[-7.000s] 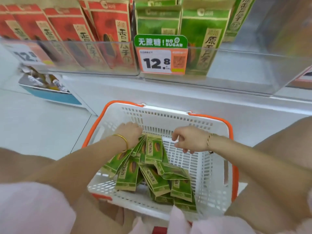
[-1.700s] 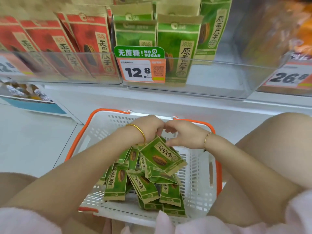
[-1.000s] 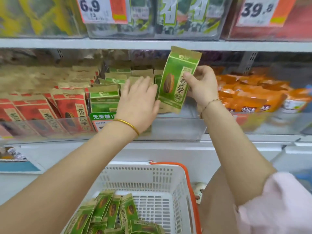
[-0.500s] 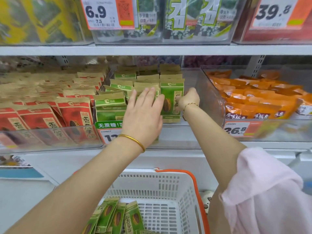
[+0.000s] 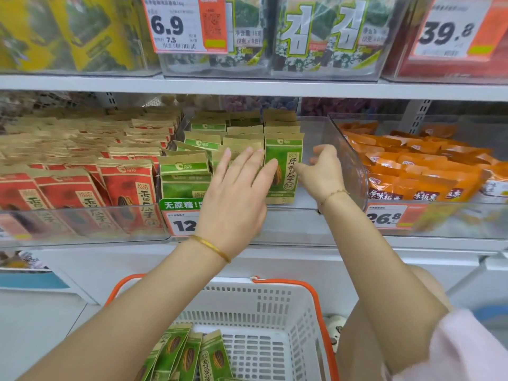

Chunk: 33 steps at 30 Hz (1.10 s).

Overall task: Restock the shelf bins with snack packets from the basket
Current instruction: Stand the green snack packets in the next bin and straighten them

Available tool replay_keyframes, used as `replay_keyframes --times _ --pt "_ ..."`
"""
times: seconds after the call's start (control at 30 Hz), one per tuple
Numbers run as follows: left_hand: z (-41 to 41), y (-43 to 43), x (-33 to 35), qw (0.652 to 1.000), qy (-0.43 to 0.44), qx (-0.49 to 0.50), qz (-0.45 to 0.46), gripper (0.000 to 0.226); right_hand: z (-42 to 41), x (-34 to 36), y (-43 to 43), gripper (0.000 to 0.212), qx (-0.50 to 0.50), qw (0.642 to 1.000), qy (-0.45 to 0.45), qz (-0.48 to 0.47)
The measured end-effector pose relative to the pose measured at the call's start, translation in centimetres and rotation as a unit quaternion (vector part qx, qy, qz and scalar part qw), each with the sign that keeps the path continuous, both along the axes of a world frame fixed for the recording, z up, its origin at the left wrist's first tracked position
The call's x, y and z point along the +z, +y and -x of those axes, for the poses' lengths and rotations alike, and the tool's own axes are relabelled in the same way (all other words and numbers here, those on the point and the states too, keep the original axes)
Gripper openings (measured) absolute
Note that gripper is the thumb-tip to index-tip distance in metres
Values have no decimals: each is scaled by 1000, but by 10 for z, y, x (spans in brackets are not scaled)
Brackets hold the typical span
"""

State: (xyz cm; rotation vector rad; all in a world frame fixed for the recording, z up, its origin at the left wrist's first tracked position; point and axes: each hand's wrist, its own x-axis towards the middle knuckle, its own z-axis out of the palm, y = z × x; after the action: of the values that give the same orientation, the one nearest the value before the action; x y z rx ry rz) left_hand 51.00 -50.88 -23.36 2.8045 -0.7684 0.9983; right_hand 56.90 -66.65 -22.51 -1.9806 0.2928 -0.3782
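Your right hand (image 5: 321, 171) has come off the green packet (image 5: 284, 160) it held 0.5 seconds ago and now hangs just beside its right edge, fingers loosely spread, holding nothing. That packet stands upright at the front of the clear bin (image 5: 354, 174). Your left hand (image 5: 236, 193), fingers straight, lies flat against the neighbouring green packets (image 5: 184, 174). More packets (image 5: 189, 353) lie in the white basket (image 5: 261, 306) below.

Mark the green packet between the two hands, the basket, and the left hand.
green packet (image 5: 283, 152): head view, green front panel.
basket (image 5: 247, 301): head view, white far wall.
left hand (image 5: 233, 196): head view, back of hand.
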Motion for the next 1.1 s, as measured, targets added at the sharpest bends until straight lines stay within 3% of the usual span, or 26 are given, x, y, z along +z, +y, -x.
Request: replay_keyframes --times 0.1,0.2,0.3,0.4,0.5,0.6,0.7,0.83,1.0,1.1 --pt "24 12 -14 994 -63 -81 31 42 52 0 6 25 55 994 -89 11" --pt "41 32 -47 989 -82 -118 21 35 96 -14 19 17 162 985 -63 2" --pt "38 57 -94 991 3 -132 -35 26 101 -49 34 17 249 967 46 26" --pt "31 78 -142 975 182 -88 -93 24 87 -102 51 9 316 930 143 121" --pt "33 103 -178 890 427 54 -152 34 83 -152 64 15 372 881 245 160" --pt "44 136 -208 796 554 165 -180 36 94 -188 74 22 406 828 343 180" --pt "57 168 -240 747 589 238 -197 44 103 -210 82 25 435 783 368 249" --pt "77 183 -279 721 603 303 -157 52 105 -223 93 32 479 744 365 290" --pt "91 186 -311 654 630 412 -77 82 100 -224 97 32 488 745 350 292" --pt "94 195 -326 634 640 427 -79 80 98 -225 97 31 487 743 352 295"
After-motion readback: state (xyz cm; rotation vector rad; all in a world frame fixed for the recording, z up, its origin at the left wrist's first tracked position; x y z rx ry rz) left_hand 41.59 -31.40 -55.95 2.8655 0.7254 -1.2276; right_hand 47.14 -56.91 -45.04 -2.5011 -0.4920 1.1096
